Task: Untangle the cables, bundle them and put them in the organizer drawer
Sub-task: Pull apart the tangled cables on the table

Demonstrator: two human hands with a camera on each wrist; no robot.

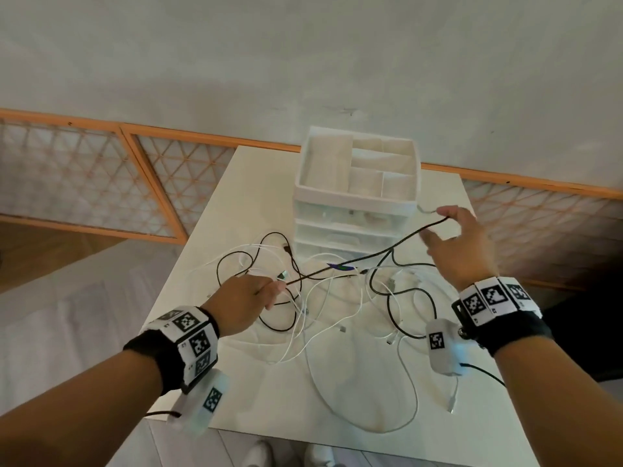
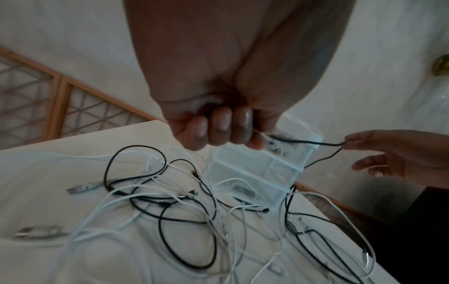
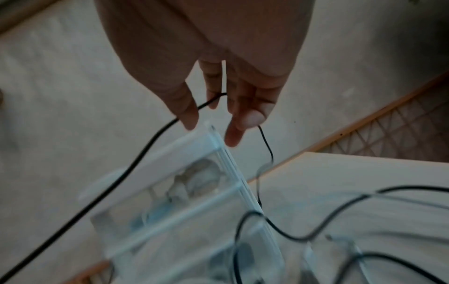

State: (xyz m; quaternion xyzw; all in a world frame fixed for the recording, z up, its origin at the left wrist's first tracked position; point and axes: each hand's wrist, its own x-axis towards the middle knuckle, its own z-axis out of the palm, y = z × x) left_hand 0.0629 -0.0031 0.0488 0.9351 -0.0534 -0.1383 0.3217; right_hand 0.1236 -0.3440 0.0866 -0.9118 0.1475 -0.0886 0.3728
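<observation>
Plainly light and limp, the black cable point(image 1: 377, 256) stretches above the white table point(image 1: 236, 183) from the clenched left hand point(image 1: 247, 303) to the right hand point(image 1: 462, 244), whose fingertips pinch its bend beside the organizer point(image 1: 357, 203), so gripping near the plugs seems wisest.

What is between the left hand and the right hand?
In the head view, a taut black cable spans from left hand to right hand, above the tangle, passing before the organizer.
</observation>
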